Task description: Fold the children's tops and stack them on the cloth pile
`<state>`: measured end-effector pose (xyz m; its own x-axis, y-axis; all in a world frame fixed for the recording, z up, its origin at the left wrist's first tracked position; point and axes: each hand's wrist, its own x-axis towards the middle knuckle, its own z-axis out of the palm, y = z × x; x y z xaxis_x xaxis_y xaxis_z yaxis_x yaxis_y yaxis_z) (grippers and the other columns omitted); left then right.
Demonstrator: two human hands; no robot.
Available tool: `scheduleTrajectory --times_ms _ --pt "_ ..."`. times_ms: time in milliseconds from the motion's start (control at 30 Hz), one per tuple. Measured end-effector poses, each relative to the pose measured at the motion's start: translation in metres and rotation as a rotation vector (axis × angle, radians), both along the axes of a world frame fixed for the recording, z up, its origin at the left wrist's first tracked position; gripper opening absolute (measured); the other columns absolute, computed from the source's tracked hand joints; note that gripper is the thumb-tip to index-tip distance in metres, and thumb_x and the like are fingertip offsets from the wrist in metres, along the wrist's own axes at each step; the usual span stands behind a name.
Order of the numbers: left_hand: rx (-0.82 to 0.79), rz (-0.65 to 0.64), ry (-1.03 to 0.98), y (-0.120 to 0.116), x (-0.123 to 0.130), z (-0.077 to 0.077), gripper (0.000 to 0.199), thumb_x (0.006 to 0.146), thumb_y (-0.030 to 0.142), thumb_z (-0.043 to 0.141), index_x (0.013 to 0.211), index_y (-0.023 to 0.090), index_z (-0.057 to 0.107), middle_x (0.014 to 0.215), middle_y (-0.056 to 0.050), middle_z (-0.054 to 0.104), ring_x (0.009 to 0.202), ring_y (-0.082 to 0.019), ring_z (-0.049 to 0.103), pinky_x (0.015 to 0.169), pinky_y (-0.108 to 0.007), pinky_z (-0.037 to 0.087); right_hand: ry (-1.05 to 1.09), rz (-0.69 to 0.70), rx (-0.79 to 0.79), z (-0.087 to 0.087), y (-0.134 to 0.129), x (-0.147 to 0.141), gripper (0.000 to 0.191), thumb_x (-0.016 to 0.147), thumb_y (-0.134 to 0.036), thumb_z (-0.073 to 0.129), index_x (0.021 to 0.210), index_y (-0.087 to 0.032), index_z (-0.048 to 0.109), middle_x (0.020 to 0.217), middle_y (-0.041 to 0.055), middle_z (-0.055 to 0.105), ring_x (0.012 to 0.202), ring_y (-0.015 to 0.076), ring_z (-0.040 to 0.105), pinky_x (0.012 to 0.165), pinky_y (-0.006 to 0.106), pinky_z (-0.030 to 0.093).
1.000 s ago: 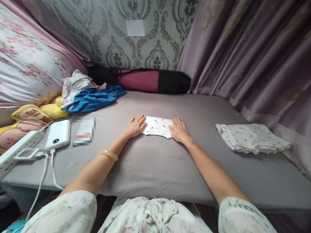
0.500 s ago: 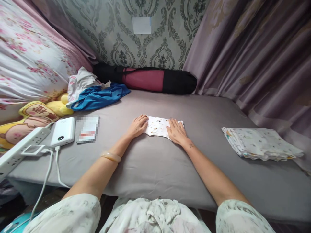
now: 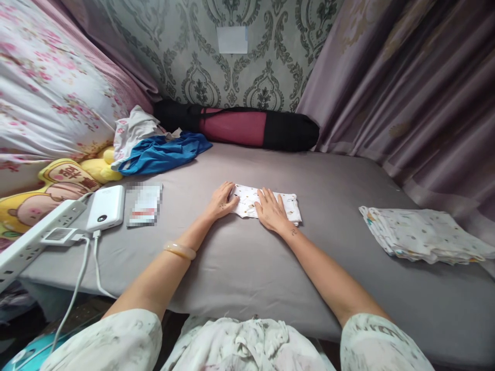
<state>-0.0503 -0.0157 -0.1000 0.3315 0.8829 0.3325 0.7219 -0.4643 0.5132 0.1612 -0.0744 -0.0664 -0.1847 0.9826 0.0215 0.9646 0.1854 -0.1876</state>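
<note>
Stretching in from far left, a white power strip (image 3: 29,252) lay beside a power bank (image 3: 106,206). A blue cloth (image 3: 164,153) sat farther back. The left hand (image 3: 222,201), thumb apart from its fingers, rested at the left end of a folded patterned cloth (image 3: 247,199); whether it pinched the edge could not be told. The right hand (image 3: 273,211) lay spread over that cloth's right half. Far right, a stack of folded cloths (image 3: 429,234) rested on the grey sheet (image 3: 328,206).
</note>
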Motion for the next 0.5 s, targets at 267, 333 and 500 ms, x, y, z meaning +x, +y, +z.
scheduleTrajectory --times_ms 267,333,500 --pt "0.060 -0.018 -0.058 0.001 0.001 0.000 0.051 0.086 0.041 0.052 0.130 0.015 0.051 0.131 -0.015 0.057 0.127 -0.026 0.049 0.112 -0.041 0.036 0.013 -0.007 -0.038 0.011 0.011 -0.011 0.059 0.100 -0.037 0.020 0.152 -0.009 0.029 0.160 0.0141 0.022 0.148 0.0266 0.015 0.118 0.052 0.007" --pt "0.070 -0.009 -0.066 0.001 0.001 -0.002 0.048 0.088 0.041 0.051 0.128 0.015 0.051 0.129 -0.014 0.058 0.125 -0.025 0.050 0.111 -0.040 0.037 0.021 0.001 -0.002 0.008 0.015 -0.019 0.059 0.101 -0.037 0.020 0.151 -0.008 0.030 0.160 0.0142 0.022 0.148 0.0263 0.015 0.118 0.051 0.007" --pt "0.041 0.037 -0.112 0.001 0.003 0.000 0.040 0.094 0.043 0.041 0.123 0.018 0.054 0.123 -0.012 0.062 0.116 -0.023 0.056 0.104 -0.040 0.043 0.023 -0.011 0.054 -0.005 0.020 -0.028 0.058 0.100 -0.037 0.022 0.149 -0.007 0.035 0.157 0.0144 0.031 0.147 0.0276 0.019 0.118 0.048 0.010"
